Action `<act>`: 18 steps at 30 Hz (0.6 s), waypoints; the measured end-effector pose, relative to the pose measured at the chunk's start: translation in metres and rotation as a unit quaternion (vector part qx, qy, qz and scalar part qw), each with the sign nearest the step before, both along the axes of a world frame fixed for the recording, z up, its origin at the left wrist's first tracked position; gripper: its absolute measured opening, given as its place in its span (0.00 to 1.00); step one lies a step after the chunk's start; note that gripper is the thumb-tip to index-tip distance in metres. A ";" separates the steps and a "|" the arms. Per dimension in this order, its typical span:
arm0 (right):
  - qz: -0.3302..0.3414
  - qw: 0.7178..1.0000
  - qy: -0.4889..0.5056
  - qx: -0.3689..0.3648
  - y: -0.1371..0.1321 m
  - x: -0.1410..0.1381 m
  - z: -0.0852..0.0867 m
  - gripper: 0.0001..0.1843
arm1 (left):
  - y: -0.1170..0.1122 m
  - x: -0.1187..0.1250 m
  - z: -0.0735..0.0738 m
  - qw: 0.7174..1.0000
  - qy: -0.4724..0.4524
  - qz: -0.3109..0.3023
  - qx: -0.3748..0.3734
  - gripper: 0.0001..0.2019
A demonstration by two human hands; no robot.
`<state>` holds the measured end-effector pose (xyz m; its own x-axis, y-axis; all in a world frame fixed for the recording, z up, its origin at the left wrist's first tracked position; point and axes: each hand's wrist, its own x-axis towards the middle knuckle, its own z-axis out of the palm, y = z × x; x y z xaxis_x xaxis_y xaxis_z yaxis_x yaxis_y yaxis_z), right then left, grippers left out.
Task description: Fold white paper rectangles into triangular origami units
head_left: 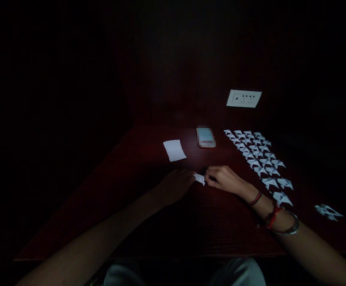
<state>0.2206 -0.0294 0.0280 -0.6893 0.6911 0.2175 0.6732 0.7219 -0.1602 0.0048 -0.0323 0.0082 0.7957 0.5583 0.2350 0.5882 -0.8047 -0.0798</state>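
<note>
A small white folded paper piece [199, 178] lies on the dark red table [208, 226] between my two hands. My left hand [175, 184] rests knuckles up, its fingertips pinched on the piece's left end. My right hand [222, 178] is curled, fingers closed on the piece's right end. Bracelets and red threads circle my right wrist [276, 216]. The scene is very dim.
Several folded white paper pieces [258, 155] lie in rows at the right, with one more [328, 211] near the right edge. A stack of white paper slips [174, 150] and a blurred box [205, 137] sit farther back. A wall socket [243, 98] is behind.
</note>
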 end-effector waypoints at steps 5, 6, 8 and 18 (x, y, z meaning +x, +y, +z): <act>-0.047 0.994 0.094 -0.015 -0.001 -0.004 0.001 0.18 | 0.005 0.000 0.001 1.000 -0.013 -0.023 -0.009 0.16; -0.055 0.994 0.096 -0.013 -0.001 -0.006 0.000 0.20 | 0.007 0.000 0.002 1.000 -0.016 -0.024 -0.008 0.16; -0.068 0.994 0.087 -0.011 -0.002 -0.011 -0.003 0.19 | 0.010 -0.002 0.005 0.999 -0.028 -0.015 -0.003 0.16; -0.098 0.986 0.117 -0.063 0.002 -0.022 0.000 0.13 | 0.018 -0.012 0.015 0.994 -0.089 0.056 -0.003 0.12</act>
